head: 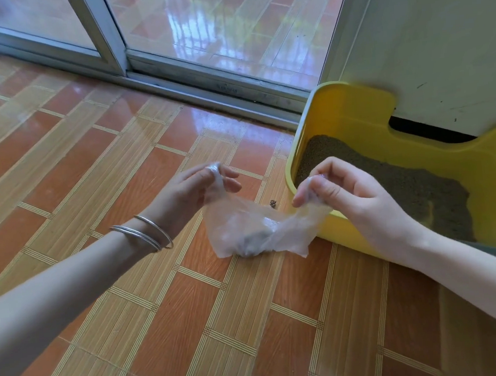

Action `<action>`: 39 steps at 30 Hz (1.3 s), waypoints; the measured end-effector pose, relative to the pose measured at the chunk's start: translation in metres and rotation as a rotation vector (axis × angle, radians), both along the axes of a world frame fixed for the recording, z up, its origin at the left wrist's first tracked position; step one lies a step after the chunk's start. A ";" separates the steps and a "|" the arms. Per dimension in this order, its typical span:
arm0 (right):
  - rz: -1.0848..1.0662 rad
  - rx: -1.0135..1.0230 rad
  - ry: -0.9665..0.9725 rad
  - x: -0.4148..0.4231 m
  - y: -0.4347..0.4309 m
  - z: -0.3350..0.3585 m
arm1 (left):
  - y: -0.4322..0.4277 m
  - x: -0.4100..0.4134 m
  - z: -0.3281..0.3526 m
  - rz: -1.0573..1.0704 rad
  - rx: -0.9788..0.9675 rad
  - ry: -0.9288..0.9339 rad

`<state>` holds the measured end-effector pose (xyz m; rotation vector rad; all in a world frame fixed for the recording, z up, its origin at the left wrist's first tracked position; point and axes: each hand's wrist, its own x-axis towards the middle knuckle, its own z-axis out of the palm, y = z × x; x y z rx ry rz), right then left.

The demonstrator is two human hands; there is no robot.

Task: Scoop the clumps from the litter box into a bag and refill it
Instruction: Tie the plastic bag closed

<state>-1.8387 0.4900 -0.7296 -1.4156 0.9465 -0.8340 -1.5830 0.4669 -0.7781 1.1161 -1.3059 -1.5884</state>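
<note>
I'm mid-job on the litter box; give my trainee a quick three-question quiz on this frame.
1. True or false: both hands pinch the bag.
2. Which wrist wears the bangles?
3. Something dark shows through the bag. Where does it sit: A) at the bottom, B) near the top edge?

Key:
1. True: left hand and right hand each grip a top edge.
2. Left.
3. A.

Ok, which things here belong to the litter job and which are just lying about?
Job:
- clear plastic bag, pinched by left hand and right hand
- dark clump inside it
- yellow litter box
- litter

Lying about:
- small dark speck on the floor
- sliding door
</note>
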 end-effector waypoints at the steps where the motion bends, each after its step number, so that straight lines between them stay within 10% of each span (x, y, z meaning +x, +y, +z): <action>1: -0.006 0.003 0.016 0.000 -0.001 -0.002 | -0.001 0.000 -0.006 0.021 0.044 -0.039; 10: 0.052 -0.037 0.183 -0.015 -0.001 -0.024 | 0.014 0.015 -0.006 0.107 0.184 0.183; 20: -0.016 -0.044 0.089 0.001 -0.001 -0.024 | 0.030 0.002 -0.007 -0.278 -0.221 -0.441; 27: -0.080 0.065 -0.010 0.009 -0.003 -0.024 | 0.038 -0.034 0.001 -0.142 0.031 0.073; 39: -0.003 0.003 0.237 0.007 0.002 -0.029 | 0.034 -0.057 -0.002 -0.124 0.350 0.101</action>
